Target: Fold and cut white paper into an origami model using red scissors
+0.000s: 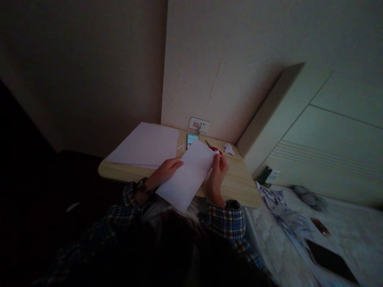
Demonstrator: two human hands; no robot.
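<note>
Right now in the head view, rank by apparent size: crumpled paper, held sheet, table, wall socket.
1. Table, though partly covered
2. Held sheet
3. Wall socket
4. Crumpled paper

Centre: the held white paper sheet hides part of the smartphone, its screen text too small to read, and the left hand's fingertips. Lower right: the frame's edge crops the mattress.

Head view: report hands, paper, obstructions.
Left hand holding white sheet by left edge. Right hand pinching its far right corner. Sheet extends past near edge of table. Red-handled scissors just beyond right hand.
</note>
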